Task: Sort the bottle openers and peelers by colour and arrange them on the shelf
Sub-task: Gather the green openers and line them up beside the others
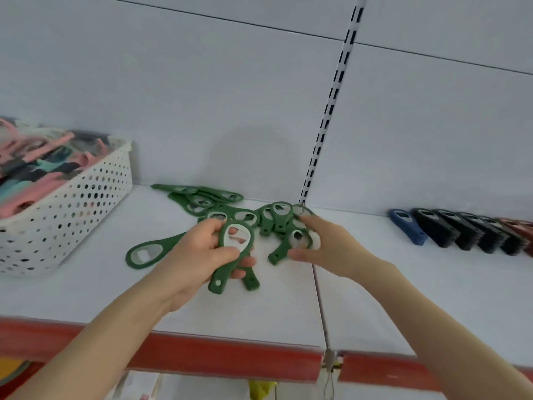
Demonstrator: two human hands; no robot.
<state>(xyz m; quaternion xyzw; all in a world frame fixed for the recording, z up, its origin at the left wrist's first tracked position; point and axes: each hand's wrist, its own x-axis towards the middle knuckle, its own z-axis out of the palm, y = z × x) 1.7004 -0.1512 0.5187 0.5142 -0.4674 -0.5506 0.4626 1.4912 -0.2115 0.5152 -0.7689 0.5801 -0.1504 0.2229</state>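
Left hand (207, 252) grips a green bottle opener (235, 249) by its neck, fingers curled round it; a second green handle shows beneath the same hand. Right hand (323, 243) lies on the green pile (274, 220) near the middle of the shelf (86, 298), toward its back edge. Its fingers are spread over one ring-shaped head. Motion blur prevents a reading of whether it pinches that piece or only touches it.

Progress, as judged from the layout:
- Done: a row (461, 232) of one blue, several black and some reddish-brown pieces stands along the back edge at the right end of the shelf.
- In hand: the green group is gathered but lies tangled and overlapping. One stray green opener (144, 255) lies apart, toward the left.
- Left: the basket (86, 203) at the left end holds mixed pieces (37, 168) in pink, teal and dark colours, unsorted.

The task appears to be less than half complete.

The shelf is white, made of two boards that meet at a seam, with a red price rail (202, 350) along its front edge. A white back panel (202, 96) rises behind it, divided by a slotted upright (326, 111).
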